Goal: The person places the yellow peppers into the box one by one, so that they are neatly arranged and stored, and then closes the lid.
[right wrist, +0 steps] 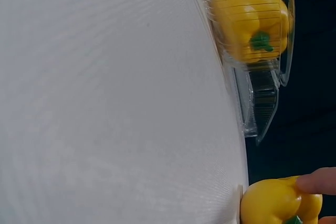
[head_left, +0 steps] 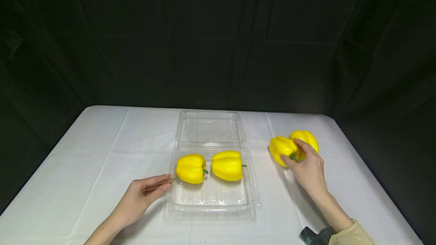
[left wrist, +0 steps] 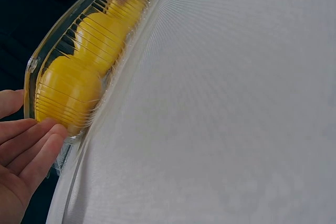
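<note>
A clear plastic clamshell container [head_left: 211,199] lies open on the table, its lid [head_left: 211,127] folded back. Two yellow bell peppers, a left one [head_left: 190,168] and a right one [head_left: 227,166], lie on their sides in the base. At the container's left edge, my left hand [head_left: 139,199] holds the rim between thumb and fingers; the left wrist view shows its fingertips [left wrist: 55,129] against the ribbed wall. On the right, my right hand [head_left: 308,167] grips a third yellow bell pepper [head_left: 282,148], thumb and fingers on its sides. Another yellow bell pepper [head_left: 308,138] sits just behind, partly hidden.
A white cloth covers the table [head_left: 112,154]. Black curtain [head_left: 218,48] hangs behind it and along the sides. A dark device [head_left: 315,236] is at my right wrist, beside a beige sleeve [head_left: 354,234].
</note>
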Demonstrator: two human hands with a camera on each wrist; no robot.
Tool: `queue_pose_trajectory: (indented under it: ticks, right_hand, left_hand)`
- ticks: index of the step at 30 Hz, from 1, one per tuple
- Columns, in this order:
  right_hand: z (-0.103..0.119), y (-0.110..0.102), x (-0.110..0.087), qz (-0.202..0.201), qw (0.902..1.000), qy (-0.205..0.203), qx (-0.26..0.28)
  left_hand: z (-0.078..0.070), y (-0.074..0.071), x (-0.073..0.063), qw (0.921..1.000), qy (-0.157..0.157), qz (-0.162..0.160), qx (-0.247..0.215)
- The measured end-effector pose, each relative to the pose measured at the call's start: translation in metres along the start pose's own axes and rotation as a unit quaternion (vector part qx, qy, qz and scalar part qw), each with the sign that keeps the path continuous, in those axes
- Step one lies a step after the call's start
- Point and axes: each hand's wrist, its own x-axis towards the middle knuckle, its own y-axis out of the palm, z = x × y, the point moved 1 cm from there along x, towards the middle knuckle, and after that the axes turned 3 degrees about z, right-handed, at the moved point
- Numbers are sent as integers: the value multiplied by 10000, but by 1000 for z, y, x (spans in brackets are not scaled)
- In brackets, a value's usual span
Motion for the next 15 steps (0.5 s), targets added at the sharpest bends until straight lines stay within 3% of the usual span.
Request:
queue_pose_trajectory:
  ticks: [15]
  right_hand:
    - [-2,0,0,49,9999,15,91]
  left_hand:
    - [1,-1,0,9996,228,66,125]
